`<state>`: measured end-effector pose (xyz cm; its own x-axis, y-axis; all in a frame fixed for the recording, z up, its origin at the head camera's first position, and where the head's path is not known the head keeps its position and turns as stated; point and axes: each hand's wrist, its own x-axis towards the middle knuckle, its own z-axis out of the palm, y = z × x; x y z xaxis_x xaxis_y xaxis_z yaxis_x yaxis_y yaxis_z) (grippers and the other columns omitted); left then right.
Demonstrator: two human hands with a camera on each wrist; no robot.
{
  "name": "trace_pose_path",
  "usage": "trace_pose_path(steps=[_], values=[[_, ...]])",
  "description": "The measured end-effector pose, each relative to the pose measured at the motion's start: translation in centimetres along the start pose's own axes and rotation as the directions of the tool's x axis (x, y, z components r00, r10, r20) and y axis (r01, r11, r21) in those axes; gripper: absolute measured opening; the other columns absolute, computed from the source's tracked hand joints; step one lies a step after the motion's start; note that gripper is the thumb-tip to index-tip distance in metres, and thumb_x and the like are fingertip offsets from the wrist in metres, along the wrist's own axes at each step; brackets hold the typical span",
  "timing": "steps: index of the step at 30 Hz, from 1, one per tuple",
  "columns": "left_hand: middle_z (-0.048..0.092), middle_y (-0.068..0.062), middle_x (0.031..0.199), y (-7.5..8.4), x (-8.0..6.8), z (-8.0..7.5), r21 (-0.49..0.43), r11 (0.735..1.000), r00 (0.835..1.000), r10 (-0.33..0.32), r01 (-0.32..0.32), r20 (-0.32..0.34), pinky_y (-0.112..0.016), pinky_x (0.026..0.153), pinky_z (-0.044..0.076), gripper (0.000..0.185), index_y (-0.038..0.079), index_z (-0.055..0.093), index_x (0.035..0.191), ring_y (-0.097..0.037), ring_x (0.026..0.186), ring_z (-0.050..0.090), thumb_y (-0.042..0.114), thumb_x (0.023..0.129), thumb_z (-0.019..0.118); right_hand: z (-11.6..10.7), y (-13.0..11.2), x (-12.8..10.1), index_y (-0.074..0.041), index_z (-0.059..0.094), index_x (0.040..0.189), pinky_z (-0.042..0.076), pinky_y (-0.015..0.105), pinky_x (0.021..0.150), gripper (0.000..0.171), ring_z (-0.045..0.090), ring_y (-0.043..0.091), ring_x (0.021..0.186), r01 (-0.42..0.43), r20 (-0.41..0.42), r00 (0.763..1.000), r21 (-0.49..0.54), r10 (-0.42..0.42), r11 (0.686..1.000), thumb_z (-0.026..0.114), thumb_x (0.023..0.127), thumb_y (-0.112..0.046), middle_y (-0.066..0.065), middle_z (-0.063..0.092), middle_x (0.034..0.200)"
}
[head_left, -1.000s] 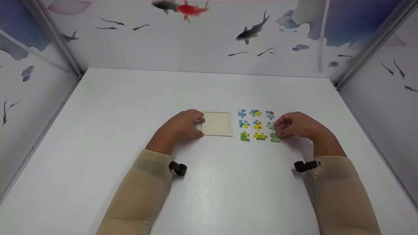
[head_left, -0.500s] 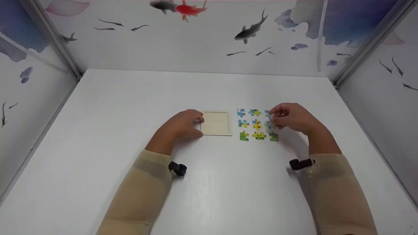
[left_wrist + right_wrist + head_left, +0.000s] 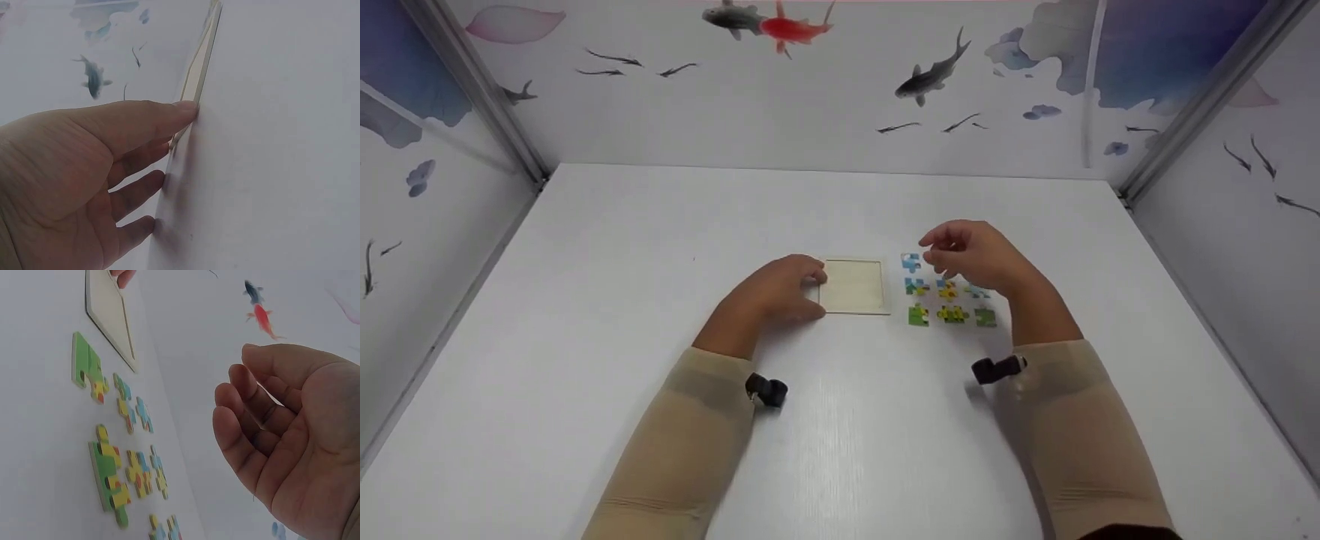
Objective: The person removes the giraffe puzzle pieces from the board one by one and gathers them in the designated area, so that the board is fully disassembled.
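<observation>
A shallow square wooden puzzle tray (image 3: pixel 851 287) lies on the white table. My left hand (image 3: pixel 776 294) holds its left side, with the thumb at the near corner and the fingers along the edge; the left wrist view shows the thumb (image 3: pixel 183 111) against the rim. To the tray's right, jigsaw pieces are laid out in rows, among them a blue corner piece (image 3: pixel 911 262) and a green one (image 3: pixel 918 316). My right hand (image 3: pixel 979 255) hovers over the back row, fingers loosely bent with nothing between them, hiding some pieces. The right wrist view shows a yellow-and-green piece (image 3: pixel 109 475).
White walls printed with fish enclose the back and sides of the table (image 3: pixel 840 435). A small black wrist camera (image 3: pixel 767 391) sits at the left sleeve, another black camera (image 3: pixel 997 369) at the right one.
My right hand has moved left and away from me, from the right-hand pieces to above the back row. My left hand stays at the tray, and the visible pieces keep their places.
</observation>
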<state>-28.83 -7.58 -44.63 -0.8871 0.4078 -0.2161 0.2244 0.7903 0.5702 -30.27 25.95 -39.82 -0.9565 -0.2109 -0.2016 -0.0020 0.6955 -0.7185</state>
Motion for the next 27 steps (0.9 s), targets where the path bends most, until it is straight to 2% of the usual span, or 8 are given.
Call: trace_pose_path(steps=[5, 11, 16, 19, 22, 25, 27], values=[[0.046, 0.004, 0.169, -0.1, 0.1, 0.1, -0.019, 1.0, 1.0, -0.024, 0.024, -0.01, -0.044, 0.134, 0.029, 0.055, 0.017, 0.065, 0.142, -0.022, 0.163, 0.034, 0.022, 0.09, 0.081, 1.1, -0.8, 0.7, -0.02, 0.071, 0.131, 0.061, 0.051, 0.1, 0.028, 0.07, 0.036, 0.107, 0.022, 0.007, 1.0, 0.004, -0.022, 1.0, 0.07, 0.105, -0.03, 0.015, 0.071, 0.12], [0.043, 0.002, 0.171, -0.6, -0.1, 0.0, -0.038, 0.999, 1.0, -0.023, 0.022, -0.015, -0.047, 0.135, 0.028, 0.061, 0.017, 0.062, 0.147, -0.024, 0.165, 0.031, 0.025, 0.091, 0.082, 2.0, -1.8, 1.5, -0.023, 0.072, 0.129, 0.061, 0.053, 0.098, 0.025, 0.069, 0.033, 0.105, 0.069, 0.034, 0.997, 0.009, -0.07, 0.998, 0.069, 0.105, -0.031, 0.013, 0.073, 0.121], [0.042, 0.001, 0.172, -0.9, 0.0, 0.0, -0.053, 0.998, 0.999, -0.035, 0.034, -0.027, -0.046, 0.135, 0.028, 0.063, 0.017, 0.061, 0.149, -0.024, 0.165, 0.031, 0.027, 0.09, 0.082, 2.6, -2.4, 2.1, -0.026, 0.071, 0.128, 0.06, 0.053, 0.101, 0.024, 0.069, 0.032, 0.107, 0.063, 0.051, 0.997, 0.024, -0.064, 0.998, 0.07, 0.105, -0.031, 0.014, 0.071, 0.125], [0.041, 0.0, 0.172, -0.9, 0.1, 0.1, -0.061, 0.997, 0.998, -0.043, 0.041, -0.034, -0.046, 0.135, 0.027, 0.065, 0.017, 0.06, 0.15, -0.024, 0.165, 0.031, 0.028, 0.09, 0.083, 2.8, -2.6, 2.4, -0.028, 0.071, 0.127, 0.061, 0.052, 0.101, 0.023, 0.069, 0.032, 0.107, 0.068, 0.047, 0.996, 0.024, -0.069, 0.997, 0.07, 0.105, -0.031, 0.011, 0.072, 0.123], [0.042, -0.002, 0.171, -0.6, 0.2, 0.2, -0.056, 0.998, 0.999, -0.025, 0.023, -0.043, -0.046, 0.135, 0.028, 0.063, 0.016, 0.06, 0.15, -0.025, 0.164, 0.032, 0.028, 0.092, 0.081, 2.9, -2.5, 2.5, -0.028, 0.072, 0.127, 0.061, 0.052, 0.1, 0.023, 0.07, 0.034, 0.107, 0.065, 0.039, 0.997, 0.024, -0.066, 0.998, 0.07, 0.105, -0.031, 0.007, 0.071, 0.119], [0.045, -0.005, 0.169, -0.5, 0.3, 0.2, -0.037, 0.999, 0.997, 0.001, -0.004, -0.072, -0.046, 0.134, 0.03, 0.058, 0.013, 0.06, 0.15, -0.026, 0.162, 0.035, 0.029, 0.096, 0.077, 2.8, -2.2, 2.4, -0.026, 0.072, 0.128, 0.061, 0.053, 0.101, 0.024, 0.07, 0.036, 0.11, 0.063, 0.028, 0.998, 0.026, -0.064, 0.998, 0.07, 0.105, -0.031, 0.005, 0.071, 0.117], [0.046, -0.005, 0.168, -0.3, 0.4, 0.2, -0.027, 1.0, 0.993, -0.006, 0.003, -0.118, -0.046, 0.133, 0.032, 0.056, 0.014, 0.059, 0.15, -0.026, 0.161, 0.038, 0.031, 0.099, 0.075, 2.8, -2.1, 2.3, -0.025, 0.071, 0.129, 0.061, 0.053, 0.102, 0.025, 0.07, 0.037, 0.112, 0.058, 0.012, 0.998, 0.028, -0.059, 0.998, 0.069, 0.105, -0.03, 0.005, 0.071, 0.118]])
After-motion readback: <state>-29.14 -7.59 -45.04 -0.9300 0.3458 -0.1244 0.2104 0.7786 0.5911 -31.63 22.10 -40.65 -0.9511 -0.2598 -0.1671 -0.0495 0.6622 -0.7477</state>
